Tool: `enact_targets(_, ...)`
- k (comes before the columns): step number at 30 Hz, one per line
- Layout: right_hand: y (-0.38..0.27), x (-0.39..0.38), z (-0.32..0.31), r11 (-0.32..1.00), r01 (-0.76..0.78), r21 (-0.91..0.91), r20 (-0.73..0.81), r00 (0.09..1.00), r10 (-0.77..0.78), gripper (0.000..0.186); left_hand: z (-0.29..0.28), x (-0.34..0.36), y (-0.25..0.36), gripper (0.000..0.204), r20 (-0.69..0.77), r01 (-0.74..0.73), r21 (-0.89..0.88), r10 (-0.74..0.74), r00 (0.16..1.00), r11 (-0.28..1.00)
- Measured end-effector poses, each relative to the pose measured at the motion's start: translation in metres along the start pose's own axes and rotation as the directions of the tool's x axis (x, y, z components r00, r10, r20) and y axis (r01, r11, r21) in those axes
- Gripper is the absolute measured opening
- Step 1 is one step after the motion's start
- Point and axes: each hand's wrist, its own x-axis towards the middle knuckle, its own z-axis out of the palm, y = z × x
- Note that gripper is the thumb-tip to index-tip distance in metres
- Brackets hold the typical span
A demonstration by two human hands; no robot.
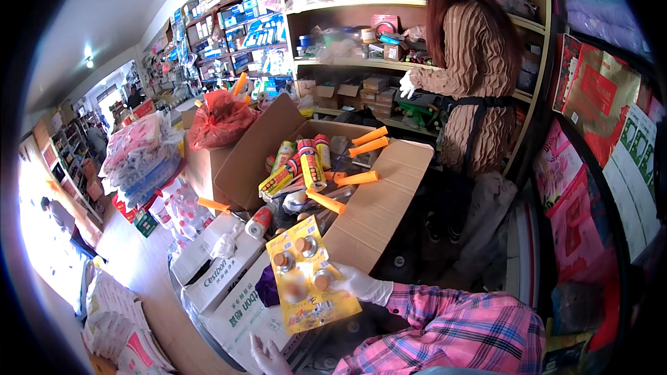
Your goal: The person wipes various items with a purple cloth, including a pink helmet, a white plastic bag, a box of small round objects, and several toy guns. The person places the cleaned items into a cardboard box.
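Yellow blister card (309,278) of round brown fittings sits in the near middle, pinched at its right edge by the gloved right hand (358,283). Left hand (267,355), gloved, lies flat with fingers spread below it, holding nothing. Beyond stands an open cardboard box (375,201) of orange-tipped tubes (313,167).

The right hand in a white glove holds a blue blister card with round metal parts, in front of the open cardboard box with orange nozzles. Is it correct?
Not quite: the head view shows the blister card is yellow, not blue. The rest holds: the white-gloved right hand holds it in front of the open cardboard box with orange nozzles.
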Motion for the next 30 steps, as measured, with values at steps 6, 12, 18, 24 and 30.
enact_targets(6, -0.016, -0.015, -0.017, 0.995, 0.041, -0.091, -0.082, 0.995, -0.048, 0.052, 0.018, 0.036, -0.009, 0.059, 0.135, -0.269, 0.672, 0.243, 0.961, 0.69)
enact_targets(12, -0.025, -0.032, -0.025, 0.998, -0.047, 0.029, -0.138, 0.989, 0.051, 0.057, 0.047, 0.048, -0.018, 0.069, 0.221, -0.178, 0.808, -0.01, 0.975, 0.561)
enact_targets(18, -0.044, -0.037, -0.02, 1.0, 0.0, -0.011, -0.165, 0.986, -0.002, 0.055, 0.055, 0.051, -0.101, 0.076, 0.244, -0.362, 0.83, 0.308, 0.92, 0.424)
enact_targets(24, -0.045, -0.029, -0.023, 0.996, 0.055, -0.073, -0.198, 0.978, -0.068, 0.05, 0.062, 0.05, -0.071, 0.088, 0.133, -0.069, 0.816, -0.069, 0.989, 0.574)
enact_targets(30, -0.056, -0.013, -0.033, 0.997, 0.051, 0.056, -0.26, 0.965, -0.035, 0.053, 0.058, 0.048, -0.066, 0.088, 0.12, -0.075, 0.864, -0.058, 0.991, 0.499)
